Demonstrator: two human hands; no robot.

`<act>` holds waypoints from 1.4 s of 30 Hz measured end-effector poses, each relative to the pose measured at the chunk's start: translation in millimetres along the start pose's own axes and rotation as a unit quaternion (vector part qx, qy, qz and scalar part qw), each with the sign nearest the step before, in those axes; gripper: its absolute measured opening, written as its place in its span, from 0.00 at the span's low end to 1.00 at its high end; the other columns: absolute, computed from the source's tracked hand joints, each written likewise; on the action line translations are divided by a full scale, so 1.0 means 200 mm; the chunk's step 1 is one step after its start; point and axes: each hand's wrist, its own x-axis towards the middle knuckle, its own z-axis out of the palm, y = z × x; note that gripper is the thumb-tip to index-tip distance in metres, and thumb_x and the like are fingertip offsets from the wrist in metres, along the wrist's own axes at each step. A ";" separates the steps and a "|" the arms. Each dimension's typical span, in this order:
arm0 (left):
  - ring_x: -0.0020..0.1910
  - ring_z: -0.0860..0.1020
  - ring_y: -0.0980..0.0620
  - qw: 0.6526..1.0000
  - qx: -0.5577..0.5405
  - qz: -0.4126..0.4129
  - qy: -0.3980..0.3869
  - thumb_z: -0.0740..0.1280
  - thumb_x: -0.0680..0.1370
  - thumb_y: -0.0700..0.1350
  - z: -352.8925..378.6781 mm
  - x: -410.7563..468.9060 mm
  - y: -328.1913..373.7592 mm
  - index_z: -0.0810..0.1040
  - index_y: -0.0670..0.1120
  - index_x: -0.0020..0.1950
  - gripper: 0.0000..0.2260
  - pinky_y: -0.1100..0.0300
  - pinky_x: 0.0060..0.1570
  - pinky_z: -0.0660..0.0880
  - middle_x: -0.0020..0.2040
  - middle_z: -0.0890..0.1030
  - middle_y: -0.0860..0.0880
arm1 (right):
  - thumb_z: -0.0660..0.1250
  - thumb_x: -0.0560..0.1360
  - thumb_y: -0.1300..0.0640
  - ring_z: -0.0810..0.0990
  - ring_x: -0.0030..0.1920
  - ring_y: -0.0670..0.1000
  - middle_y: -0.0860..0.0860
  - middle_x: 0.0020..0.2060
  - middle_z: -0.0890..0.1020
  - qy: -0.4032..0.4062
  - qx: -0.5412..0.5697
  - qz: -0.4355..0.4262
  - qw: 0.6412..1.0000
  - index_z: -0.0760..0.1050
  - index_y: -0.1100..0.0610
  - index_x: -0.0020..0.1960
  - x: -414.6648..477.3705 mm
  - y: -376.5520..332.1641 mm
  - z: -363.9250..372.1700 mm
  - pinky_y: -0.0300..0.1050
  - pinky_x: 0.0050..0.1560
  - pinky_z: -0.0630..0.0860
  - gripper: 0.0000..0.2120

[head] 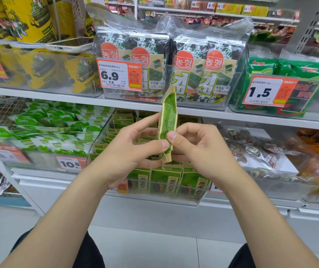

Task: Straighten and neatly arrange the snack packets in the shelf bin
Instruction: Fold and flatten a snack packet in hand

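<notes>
I hold one green and tan snack packet upright, seen edge-on, above a clear plastic shelf bin. My left hand pinches its lower part with thumb against fingers. My right hand grips the same packet from the right, thumb on its front edge. The bin holds several matching green packets standing in rows; those at the front face me, and those further back are partly hidden by my hands.
A bin of green and white packets stands to the left, and a bin of brown dried snacks to the right. On the upper shelf stand seaweed multipacks, yellow bags and orange price tags.
</notes>
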 end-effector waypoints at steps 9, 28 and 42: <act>0.57 0.87 0.42 0.999 0.019 -0.007 0.031 0.78 0.72 0.40 -0.02 0.00 0.00 0.76 0.57 0.77 0.34 0.49 0.50 0.85 0.68 0.80 0.45 | 0.75 0.79 0.64 0.88 0.47 0.65 0.60 0.42 0.88 -0.055 -0.051 -0.022 0.997 0.87 0.62 0.46 0.00 0.02 -0.07 0.66 0.56 0.84 0.03; 0.47 0.84 0.54 0.974 0.221 0.022 0.033 0.76 0.79 0.42 -0.02 0.02 -0.04 0.82 0.53 0.67 0.18 0.59 0.52 0.80 0.55 0.88 0.51 | 0.69 0.83 0.43 0.89 0.40 0.55 0.49 0.43 0.90 0.028 -0.113 -0.028 0.993 0.80 0.44 0.63 0.02 0.06 0.00 0.64 0.41 0.86 0.11; 0.50 0.86 0.50 0.985 -0.144 -0.023 0.096 0.66 0.81 0.55 0.07 0.03 -0.04 0.87 0.49 0.59 0.15 0.52 0.45 0.85 0.59 0.87 0.46 | 0.54 0.88 0.42 0.78 0.39 0.50 0.38 0.37 0.82 0.121 -0.275 -0.102 0.948 0.74 0.40 0.55 0.04 0.07 0.02 0.50 0.43 0.67 0.11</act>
